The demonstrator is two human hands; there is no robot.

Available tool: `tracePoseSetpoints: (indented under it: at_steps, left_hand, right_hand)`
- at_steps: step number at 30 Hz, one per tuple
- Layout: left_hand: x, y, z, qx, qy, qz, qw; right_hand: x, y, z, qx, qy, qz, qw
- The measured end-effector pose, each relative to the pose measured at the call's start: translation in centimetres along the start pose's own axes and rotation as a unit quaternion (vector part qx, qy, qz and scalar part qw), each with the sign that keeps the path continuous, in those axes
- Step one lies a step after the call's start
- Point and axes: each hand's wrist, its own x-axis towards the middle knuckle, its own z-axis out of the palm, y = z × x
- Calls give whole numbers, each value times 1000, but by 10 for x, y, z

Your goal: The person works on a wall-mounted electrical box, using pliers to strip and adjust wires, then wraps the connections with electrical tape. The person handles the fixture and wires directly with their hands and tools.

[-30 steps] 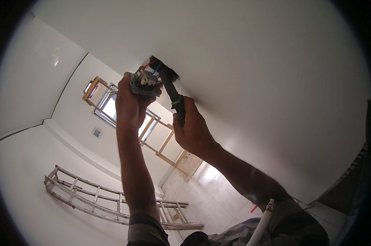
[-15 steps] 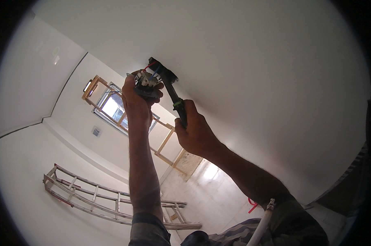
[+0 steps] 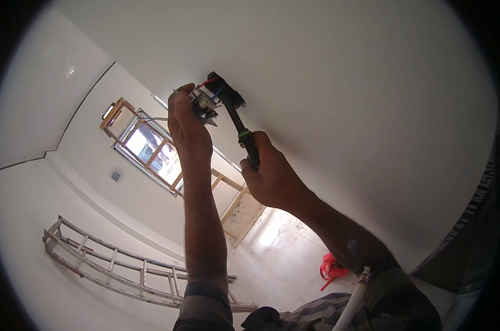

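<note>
My left hand point(image 3: 188, 124) is raised at the wall, its fingers and thumb closed round an electrical wall fitting point(image 3: 203, 103) with its back parts showing. A red wire point(image 3: 208, 81) and a blue wire point(image 3: 221, 89) run between the fitting and a dark box opening point(image 3: 234, 95) in the white wall. Gripped in my right hand point(image 3: 269, 171) is a dark hand tool point(image 3: 243, 132) with a green band. Its far end reaches the opening, where I cannot make out its tip.
A ladder point(image 3: 112, 265) lies at the lower left. Behind my left arm a wooden frame point(image 3: 142, 151) stands before a bright window point(image 3: 150, 146). A red bag point(image 3: 333, 269) is on the tiled floor, and a white tube point(image 3: 352, 300) shows by my right sleeve.
My left hand has turned, tilting the fitting so more of its side shows. My right hand and the tool have shifted slightly right and down. The view has swung, uncovering more of the red bag.
</note>
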Motion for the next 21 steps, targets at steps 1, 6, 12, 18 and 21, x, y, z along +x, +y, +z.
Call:
tracePoseSetpoints:
  at_steps: [1,6,12,18,21]
  left_hand:
    - [-3,4,5,5,34,29,999]
    - [0,-8,12,-196,105,12,975]
    - [1,-4,28,-264,134,0,955]
    - [-1,-2,36,-281,152,-11,947]
    - [-2,2,41,-226,166,10,960]
  right_hand:
    - [-1,-2,-2,-3,-5,13,1000]
    - [-6,-6,-1,-8,-27,23,999]
    - [-3,-11,-14,-40,-65,20,997]
    - [0,1,-14,-50,-52,-9,997]
    - [3,0,-18,-85,-56,1,995]
